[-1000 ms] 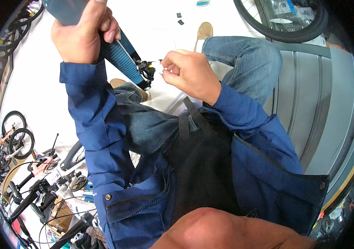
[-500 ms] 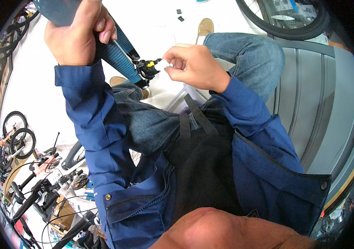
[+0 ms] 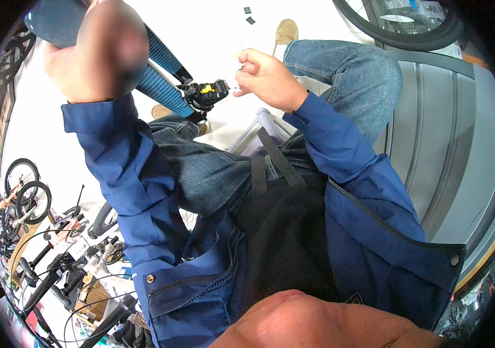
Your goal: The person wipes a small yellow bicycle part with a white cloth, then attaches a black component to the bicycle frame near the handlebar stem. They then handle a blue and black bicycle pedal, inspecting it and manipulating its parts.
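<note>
At the upper left, my left hand (image 3: 64,72) is closed around a glossy dark blue bicycle fork (image 3: 56,26), though its fingers are blurred. The fork's two legs carry light blue stripes. A black disc brake caliper (image 3: 207,94) with a yellow insert sits at the end of the nearer leg. Just right of the caliper, my right hand (image 3: 268,78) is closed in a pinch on a small white piece (image 3: 237,89). A narrow gap seems to part that piece from the caliper. What the piece is cannot be made out.
A grey ribbed panel (image 3: 433,139) stands at my right. Beyond it is a bicycle wheel (image 3: 401,40). Several bicycles (image 3: 30,194) and handlebars (image 3: 44,278) crowd the left side. Two small black items (image 3: 248,15) lie on the white floor. A pale plastic stool or bin (image 3: 265,124) is between my legs.
My left hand has shifted left with the fork. My right hand has drawn slightly up and away from the caliper, so the white piece no longer overlaps it.
</note>
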`<action>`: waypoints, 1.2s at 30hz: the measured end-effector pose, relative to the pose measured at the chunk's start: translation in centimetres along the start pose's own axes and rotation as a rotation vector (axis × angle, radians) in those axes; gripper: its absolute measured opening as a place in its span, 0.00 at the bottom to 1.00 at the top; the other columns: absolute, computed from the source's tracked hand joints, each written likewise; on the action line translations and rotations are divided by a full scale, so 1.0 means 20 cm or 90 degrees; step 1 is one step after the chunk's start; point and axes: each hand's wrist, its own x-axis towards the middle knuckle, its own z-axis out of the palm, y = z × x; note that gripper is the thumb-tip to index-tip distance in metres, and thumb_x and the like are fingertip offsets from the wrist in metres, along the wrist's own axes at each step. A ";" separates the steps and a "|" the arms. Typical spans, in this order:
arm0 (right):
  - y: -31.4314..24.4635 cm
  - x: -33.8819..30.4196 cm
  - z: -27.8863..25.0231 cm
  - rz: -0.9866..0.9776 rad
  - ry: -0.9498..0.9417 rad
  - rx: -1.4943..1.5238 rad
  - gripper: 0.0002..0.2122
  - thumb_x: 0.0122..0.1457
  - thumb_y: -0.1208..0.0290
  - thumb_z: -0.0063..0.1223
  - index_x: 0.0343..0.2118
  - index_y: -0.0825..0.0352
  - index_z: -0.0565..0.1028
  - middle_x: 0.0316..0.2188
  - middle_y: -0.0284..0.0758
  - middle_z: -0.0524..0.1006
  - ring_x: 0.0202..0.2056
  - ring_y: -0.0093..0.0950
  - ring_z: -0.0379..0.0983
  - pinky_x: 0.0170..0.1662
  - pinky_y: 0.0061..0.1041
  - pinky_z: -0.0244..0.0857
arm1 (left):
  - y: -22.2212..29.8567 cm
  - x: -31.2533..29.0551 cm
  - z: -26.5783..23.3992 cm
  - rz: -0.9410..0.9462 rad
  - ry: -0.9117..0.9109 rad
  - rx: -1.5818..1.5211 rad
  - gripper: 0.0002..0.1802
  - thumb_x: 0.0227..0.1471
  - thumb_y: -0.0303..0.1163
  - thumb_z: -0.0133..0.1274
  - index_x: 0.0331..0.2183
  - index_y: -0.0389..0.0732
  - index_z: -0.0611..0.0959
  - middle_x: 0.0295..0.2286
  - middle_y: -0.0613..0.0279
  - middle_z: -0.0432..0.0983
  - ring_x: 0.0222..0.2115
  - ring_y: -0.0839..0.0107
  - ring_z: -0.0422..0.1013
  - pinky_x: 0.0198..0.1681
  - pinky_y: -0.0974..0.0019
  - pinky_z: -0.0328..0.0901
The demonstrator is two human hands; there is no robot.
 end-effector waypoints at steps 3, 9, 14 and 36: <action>0.02 -0.02 0.05 0.029 -0.038 0.106 0.16 0.65 0.79 0.51 0.55 0.76 0.68 0.31 0.35 0.78 0.37 0.24 0.81 0.42 0.28 0.81 | -0.01 0.01 -0.01 -0.007 0.007 0.007 0.19 0.63 0.38 0.56 0.23 0.42 0.72 0.11 0.71 0.59 0.07 0.79 0.58 0.10 0.72 0.60; -0.01 -0.06 0.09 0.032 -0.079 0.131 0.19 0.66 0.81 0.50 0.59 0.77 0.66 0.38 0.42 0.81 0.42 0.27 0.82 0.46 0.28 0.80 | 0.04 0.01 0.03 -0.005 0.005 0.014 0.19 0.63 0.39 0.57 0.23 0.42 0.72 0.11 0.71 0.59 0.07 0.78 0.59 0.11 0.72 0.61; -0.05 -0.09 0.04 0.001 -0.145 0.043 0.21 0.65 0.78 0.55 0.59 0.79 0.66 0.39 0.43 0.82 0.40 0.28 0.83 0.44 0.25 0.78 | 0.03 0.00 0.03 -0.028 0.026 0.013 0.19 0.62 0.39 0.57 0.23 0.42 0.72 0.11 0.71 0.60 0.07 0.79 0.60 0.11 0.71 0.61; -0.22 0.12 0.10 -0.194 -0.229 -0.023 0.47 0.53 0.61 0.73 0.71 0.66 0.54 0.63 0.42 0.70 0.65 0.35 0.64 0.67 0.40 0.59 | 0.13 0.00 -0.02 -0.081 -0.090 -0.119 0.13 0.59 0.30 0.62 0.28 0.35 0.76 0.15 0.63 0.69 0.11 0.74 0.67 0.15 0.68 0.64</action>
